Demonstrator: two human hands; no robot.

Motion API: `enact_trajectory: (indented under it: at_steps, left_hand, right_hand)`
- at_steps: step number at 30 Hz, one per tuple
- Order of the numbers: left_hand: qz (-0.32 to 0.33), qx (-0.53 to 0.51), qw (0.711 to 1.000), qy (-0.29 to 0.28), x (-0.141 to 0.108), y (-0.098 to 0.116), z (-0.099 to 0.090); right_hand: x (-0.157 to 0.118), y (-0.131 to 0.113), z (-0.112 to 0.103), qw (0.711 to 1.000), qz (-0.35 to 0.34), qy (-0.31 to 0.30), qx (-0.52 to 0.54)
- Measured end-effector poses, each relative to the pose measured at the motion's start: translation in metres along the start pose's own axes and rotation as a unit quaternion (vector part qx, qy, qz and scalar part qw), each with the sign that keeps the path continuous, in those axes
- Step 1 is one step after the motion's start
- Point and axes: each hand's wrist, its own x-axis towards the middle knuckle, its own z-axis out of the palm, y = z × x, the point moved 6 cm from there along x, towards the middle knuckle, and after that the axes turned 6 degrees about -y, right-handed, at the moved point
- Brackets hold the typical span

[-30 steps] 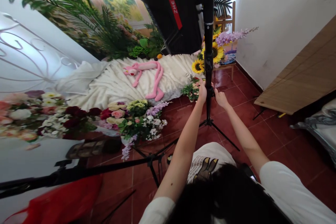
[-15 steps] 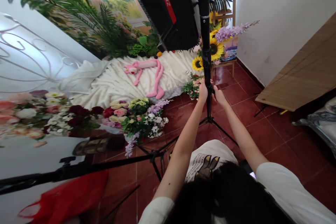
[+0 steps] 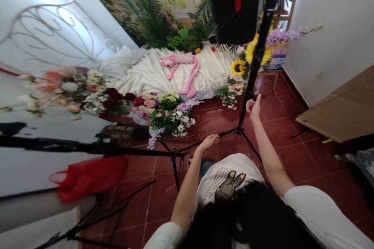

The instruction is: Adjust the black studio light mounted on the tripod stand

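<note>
A black light stand (image 3: 258,52) rises at a tilt right of centre, carrying a black softbox (image 3: 233,15) with a red strip. My right hand (image 3: 254,108) is at the stand's pole, just below its clamp knob, fingers curled in and thumb up. My left hand (image 3: 209,142) is off the pole, fingers stretched out and holding nothing. It hovers lower and to the left, above a second stand's legs (image 3: 175,153) and the red tiles.
A pink plush toy (image 3: 187,60) lies on a white draped cloth (image 3: 140,70). Flower bunches (image 3: 172,116) line its front edge. Sunflowers (image 3: 238,67) stand behind the pole. Another black stand (image 3: 87,148) crosses on the left above a red bag (image 3: 90,175). A wooden board (image 3: 341,105) leans at right.
My left hand has let go of the pole and dropped down to the left. The light stand and softbox now appear further right and tilted, and the whole view has shifted.
</note>
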Motion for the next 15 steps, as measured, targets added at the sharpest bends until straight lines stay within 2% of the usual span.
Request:
enact_trajectory:
  at_steps: [1, 3, 5, 7, 9, 11, 15]
  left_hand:
    - [-0.005, -0.009, 0.999, 0.034, -0.015, -0.016, -0.026]
    - [-0.022, -0.030, 0.992, 0.118, -0.047, -0.047, -0.078]
    - [-0.055, -0.047, 0.970, 0.233, -0.083, -0.074, -0.129]
    - [-0.074, -0.063, 0.943, 0.319, -0.117, -0.095, -0.170]
    - [-0.069, -0.086, 0.923, 0.370, -0.144, -0.107, -0.200]
    - [-0.049, -0.113, 0.906, 0.404, -0.166, -0.112, -0.223]
    - [0.024, -0.169, 0.877, 0.449, -0.195, -0.102, -0.254]
  right_hand:
    - [-0.004, 0.008, 0.009, 1.000, 0.000, 0.001, 0.019]
    - [-0.013, 0.033, 0.036, 0.998, 0.032, -0.040, 0.019]
    - [-0.024, 0.063, 0.067, 0.993, 0.073, -0.093, -0.013]
    - [-0.037, 0.093, 0.100, 0.983, 0.105, -0.142, -0.051]
    - [-0.051, 0.118, 0.134, 0.969, 0.131, -0.196, -0.079]
    - [-0.067, 0.138, 0.170, 0.948, 0.149, -0.261, -0.101]
    - [-0.098, 0.161, 0.238, 0.892, 0.155, -0.398, -0.151]
